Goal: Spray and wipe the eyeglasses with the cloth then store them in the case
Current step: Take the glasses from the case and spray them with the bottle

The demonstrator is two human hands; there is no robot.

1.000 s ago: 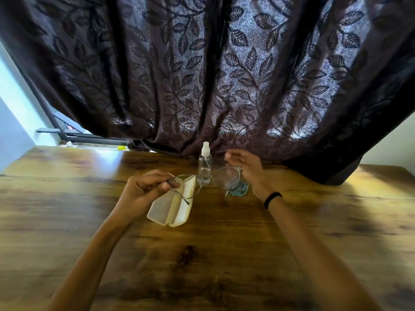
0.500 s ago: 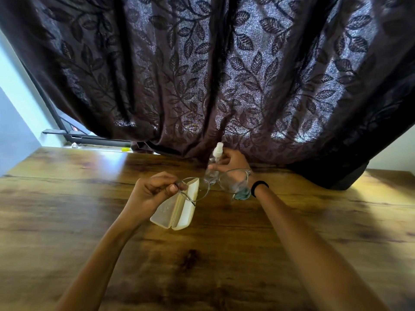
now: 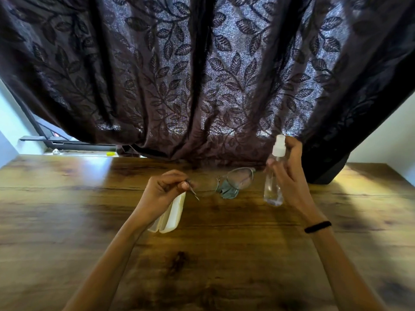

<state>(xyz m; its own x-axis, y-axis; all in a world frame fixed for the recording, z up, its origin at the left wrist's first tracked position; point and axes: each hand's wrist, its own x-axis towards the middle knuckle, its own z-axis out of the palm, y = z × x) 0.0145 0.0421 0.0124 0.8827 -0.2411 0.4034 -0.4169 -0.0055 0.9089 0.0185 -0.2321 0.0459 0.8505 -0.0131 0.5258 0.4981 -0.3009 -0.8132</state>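
Observation:
My left hand (image 3: 165, 189) pinches the thin-framed eyeglasses (image 3: 224, 181) by their left end and holds them above the table. My right hand (image 3: 288, 173) grips a clear spray bottle (image 3: 274, 176) with a white nozzle, lifted upright to the right of the glasses. A small teal cloth (image 3: 229, 192) lies crumpled on the table, seen partly through the right lens. The cream glasses case (image 3: 171, 215) lies open on the table, partly hidden under my left hand.
The wooden table (image 3: 224, 254) stretches wide toward me. A dark leaf-patterned curtain (image 3: 202, 86) hangs down to the table's far edge. A window sill (image 3: 67, 145) with small objects shows at the far left.
My right hand closed on the spray bottle, lifted it off the table and carried it to the right of the glasses. My left hand keeps holding the glasses alone.

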